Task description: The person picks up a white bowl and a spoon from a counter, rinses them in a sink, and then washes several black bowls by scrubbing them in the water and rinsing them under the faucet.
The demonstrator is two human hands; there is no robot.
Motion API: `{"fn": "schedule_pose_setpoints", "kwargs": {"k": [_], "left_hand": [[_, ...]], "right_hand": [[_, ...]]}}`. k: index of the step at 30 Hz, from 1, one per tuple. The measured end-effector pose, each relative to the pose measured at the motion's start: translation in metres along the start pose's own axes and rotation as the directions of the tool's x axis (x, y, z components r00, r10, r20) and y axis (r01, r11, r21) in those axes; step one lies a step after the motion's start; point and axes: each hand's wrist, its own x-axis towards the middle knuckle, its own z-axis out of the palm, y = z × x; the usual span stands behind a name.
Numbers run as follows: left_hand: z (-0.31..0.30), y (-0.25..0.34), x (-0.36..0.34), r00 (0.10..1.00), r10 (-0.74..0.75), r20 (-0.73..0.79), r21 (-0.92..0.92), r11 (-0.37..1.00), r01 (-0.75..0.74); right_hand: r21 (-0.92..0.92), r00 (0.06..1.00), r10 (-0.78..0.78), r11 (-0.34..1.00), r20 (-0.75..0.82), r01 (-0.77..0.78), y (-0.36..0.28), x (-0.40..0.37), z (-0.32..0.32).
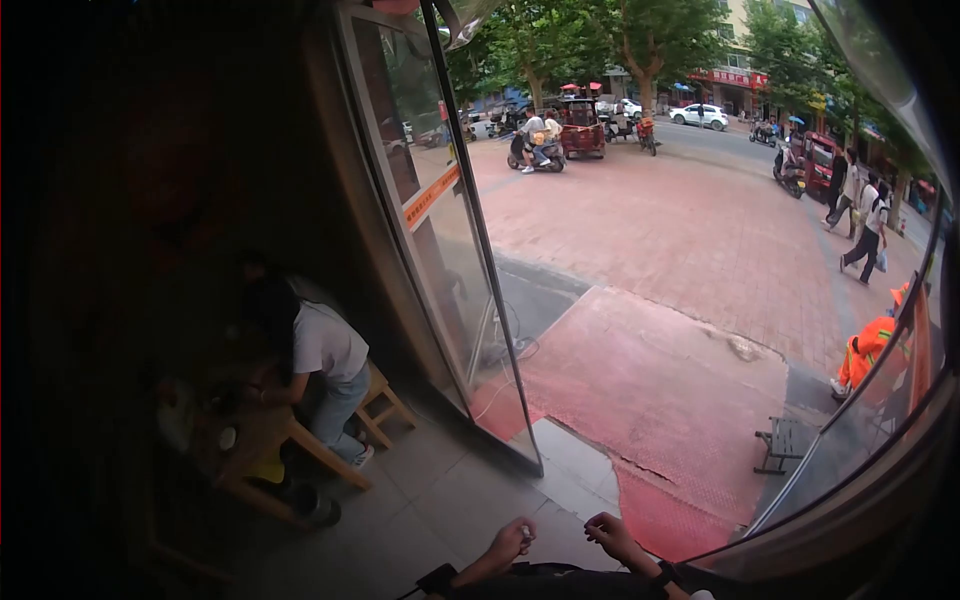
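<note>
left hand (511,540): curled near glass door (482,320), possibly round something small; can't tell
right hand (610,535): half-curled, grip unclear
stool (787,441): outside door, likely keeping entry clear

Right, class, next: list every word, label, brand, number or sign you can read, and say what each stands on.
None can be read with certainty.
Orange strip on the glass door: small characters, too blurred.
Distant red shop sign: pale characters, too small.

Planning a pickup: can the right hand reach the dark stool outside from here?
Probably not without stepping forward: the stool stands outside, well beyond the right hand, though the way between looks free.
</note>
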Motion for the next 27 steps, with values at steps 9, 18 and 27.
{"fn": "schedule_pose_setpoints", "kwargs": {"k": [9, 18, 27], "left_hand": [[0.003, 0.005, -0.008, 0.993, 0.046, -0.107, 0.074, 0.997, -0.038], [0.004, 0.005, -0.014, 0.994, -0.106, -0.014, 0.066, 0.992, 0.107], [0.002, 0.006, -0.020, 0.994, 0.090, -0.057, 0.123, 0.989, -0.083]], "right_hand": [[0.063, 0.996, -0.003, 0.998, 0.087, -0.002, -0.002, 0.001, 0.018], [0.022, 0.992, 0.021, 0.999, 0.121, -0.024, 0.000, 0.004, 0.028], [0.031, 0.992, 0.052, 0.998, 0.111, -0.056, 0.007, 0.003, 0.017]]}}
